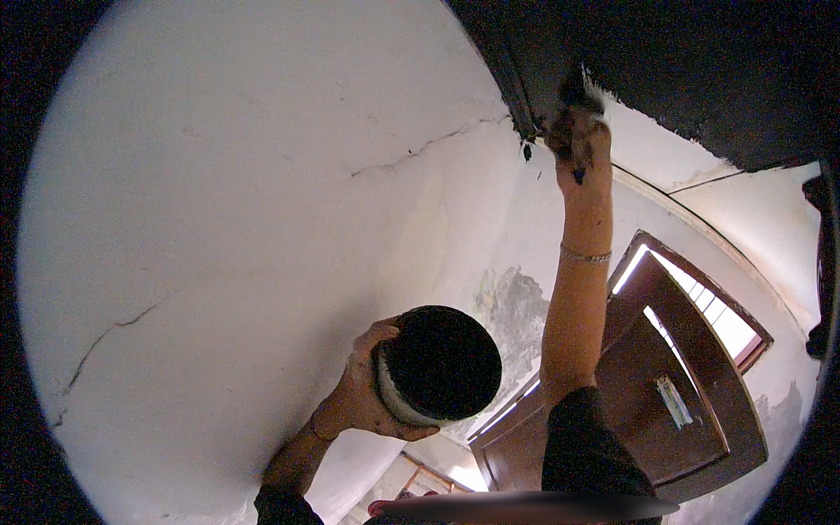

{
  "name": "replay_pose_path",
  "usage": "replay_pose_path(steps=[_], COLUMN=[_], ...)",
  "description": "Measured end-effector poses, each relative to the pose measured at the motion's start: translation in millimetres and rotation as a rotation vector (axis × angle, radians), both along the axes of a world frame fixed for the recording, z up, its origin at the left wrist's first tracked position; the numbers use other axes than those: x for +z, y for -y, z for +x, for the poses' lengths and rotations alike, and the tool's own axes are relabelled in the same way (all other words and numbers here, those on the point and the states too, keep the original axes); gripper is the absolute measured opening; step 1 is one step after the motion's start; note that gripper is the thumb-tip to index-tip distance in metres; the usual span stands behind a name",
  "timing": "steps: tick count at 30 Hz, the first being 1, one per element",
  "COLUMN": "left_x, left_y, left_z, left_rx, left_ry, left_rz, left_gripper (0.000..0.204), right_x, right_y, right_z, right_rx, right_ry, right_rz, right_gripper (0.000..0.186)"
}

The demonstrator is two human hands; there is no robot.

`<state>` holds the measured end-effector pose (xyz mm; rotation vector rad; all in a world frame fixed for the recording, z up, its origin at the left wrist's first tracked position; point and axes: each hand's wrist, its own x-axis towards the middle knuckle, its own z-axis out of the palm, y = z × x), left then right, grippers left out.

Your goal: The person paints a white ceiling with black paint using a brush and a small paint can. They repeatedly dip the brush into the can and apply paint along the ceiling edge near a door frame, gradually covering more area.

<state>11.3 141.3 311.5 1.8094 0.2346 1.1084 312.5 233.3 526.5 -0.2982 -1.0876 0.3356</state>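
Observation:
My left hand (360, 385) grips a round container (437, 359) of dark, paint-like content from its left side, its pale outer side showing below the black top. My right hand (579, 144), smudged black, is raised high with fingers closed around a dark brush (576, 87), whose details are hard to make out. The brush is against the black-coated overhead surface (700, 70), at a ragged boundary with white. A dark edge strip (507, 79) runs just left of it, along the top of the white wall (201, 219).
The wall has cracks and grey, peeling patches (516, 306). Below and right, a brown wooden door (630, 411) stands near a bright barred opening (713, 306). A pale trim line curves along the wall top. A dark object (816, 262) is cut off at the far right.

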Motion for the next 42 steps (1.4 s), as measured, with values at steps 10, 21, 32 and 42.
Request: replay_pose_path(steps=[10,21,32,42], left_x=[2,-25,-1,-3], left_y=[-4,-15,-1,-3], left_z=[-3,-6,-5,-2], left_rx=[0.084,0.141,0.183,0.167], left_ry=[0.016,0.054,0.042,0.052], left_rz=[0.307,0.277,0.446,0.443], left_gripper=[0.124,0.130,0.125,0.125], right_x=[28,-33,-100,-2], right_y=[84,-36,-91,24], right_z=[-91,-6,83,-75], right_rx=[-0.481,-1.054,-0.538,-0.780], right_ry=[0.474,0.296,-0.208,0.465], right_rz=[0.271,-0.042,-0.566,0.047], right_gripper=[0.032,0.028,0.034,0.031])
